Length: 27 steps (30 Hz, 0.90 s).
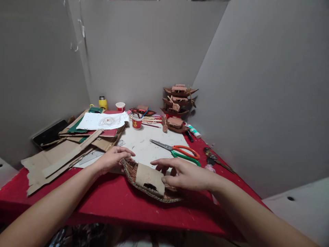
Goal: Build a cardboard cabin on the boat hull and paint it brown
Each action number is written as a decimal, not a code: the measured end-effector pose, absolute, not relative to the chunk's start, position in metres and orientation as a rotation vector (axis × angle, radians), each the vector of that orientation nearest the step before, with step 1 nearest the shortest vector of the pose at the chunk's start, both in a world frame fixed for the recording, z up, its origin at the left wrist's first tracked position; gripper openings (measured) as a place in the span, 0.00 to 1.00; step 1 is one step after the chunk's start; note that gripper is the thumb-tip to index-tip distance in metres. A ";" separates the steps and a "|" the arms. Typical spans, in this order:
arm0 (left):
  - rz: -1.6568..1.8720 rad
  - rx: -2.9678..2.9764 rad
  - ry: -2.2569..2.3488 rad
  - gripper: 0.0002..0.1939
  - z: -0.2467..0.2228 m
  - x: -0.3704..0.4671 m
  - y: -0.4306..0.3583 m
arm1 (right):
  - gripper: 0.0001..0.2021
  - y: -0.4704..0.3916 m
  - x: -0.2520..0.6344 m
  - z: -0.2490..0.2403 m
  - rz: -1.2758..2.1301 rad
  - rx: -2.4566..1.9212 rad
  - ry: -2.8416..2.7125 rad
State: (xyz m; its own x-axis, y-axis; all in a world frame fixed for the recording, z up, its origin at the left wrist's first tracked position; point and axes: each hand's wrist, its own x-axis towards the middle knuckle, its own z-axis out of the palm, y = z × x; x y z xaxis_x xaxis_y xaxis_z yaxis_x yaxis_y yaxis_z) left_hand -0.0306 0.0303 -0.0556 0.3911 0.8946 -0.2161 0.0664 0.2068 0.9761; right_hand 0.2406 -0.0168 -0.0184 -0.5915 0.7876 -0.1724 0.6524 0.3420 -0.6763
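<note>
A model boat of corrugated cardboard (pixel 131 177) rests near the front of the red table, tilted slightly, its inside brown. Over its middle lies a bent piece of tan cardboard (pixel 147 173) like a cabin roof, with a dark hole in its near side. At the boat's left tip, my left hand (pixel 114 159) grips the end, its thumb partly hidden. My right hand (pixel 181 173) hovers at the roof's right edge, fingers curved and apart, thumb by the roof. Just beyond lie scissors (pixel 174 149) with orange and green handles.
Several finished brown boats (pixel 177 101) are stacked at the back right. A red paper cup (pixel 137 121) stands by thin wooden sticks (pixel 151 120). Cardboard sheets (pixel 59 154) and a drawing (pixel 102 120) cover the left side. A yellow bottle (pixel 102 103) is behind; a glue tube (pixel 194 131) lies right.
</note>
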 end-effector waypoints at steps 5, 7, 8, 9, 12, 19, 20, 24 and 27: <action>0.747 1.161 1.036 0.12 -0.061 -0.025 0.030 | 0.33 -0.027 0.244 -0.028 0.941 -1.339 -2.392; 0.740 1.125 1.026 0.16 -0.062 -0.023 0.030 | 0.30 -0.030 0.239 -0.037 1.009 -1.333 -2.268; 0.741 1.105 1.018 0.18 -0.061 -0.023 0.030 | 0.28 -0.031 0.236 -0.041 1.062 -1.301 -2.218; 0.752 1.085 1.007 0.21 -0.060 -0.023 0.030 | 0.25 -0.032 0.232 -0.045 1.105 -1.260 -2.173; 0.853 1.009 0.952 0.23 -0.050 -0.025 0.029 | 0.18 -0.028 0.222 -0.050 1.146 -1.179 -2.008; 1.067 0.838 0.796 0.24 -0.025 0.014 0.006 | 0.19 -0.012 0.192 -0.043 1.080 -1.049 -1.575; 1.101 0.819 0.782 0.25 -0.024 0.024 0.000 | 0.19 -0.012 0.186 -0.043 1.077 -1.025 -1.559; 1.259 0.740 0.745 0.26 -0.021 0.052 -0.015 | 0.24 -0.020 0.167 -0.045 1.025 -0.981 -1.536; 1.286 0.688 0.734 0.29 -0.019 0.055 -0.021 | 0.23 -0.030 0.167 -0.046 0.987 -0.988 -1.565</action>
State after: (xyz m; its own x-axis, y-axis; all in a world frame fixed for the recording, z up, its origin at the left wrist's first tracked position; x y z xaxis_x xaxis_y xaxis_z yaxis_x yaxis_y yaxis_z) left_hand 0.0551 -0.0211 -0.0194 0.1269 0.9872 -0.0962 -0.5851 0.1529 0.7964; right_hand 0.1672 -0.0303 -0.0458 -0.1694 0.9349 0.3120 0.1219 0.3340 -0.9346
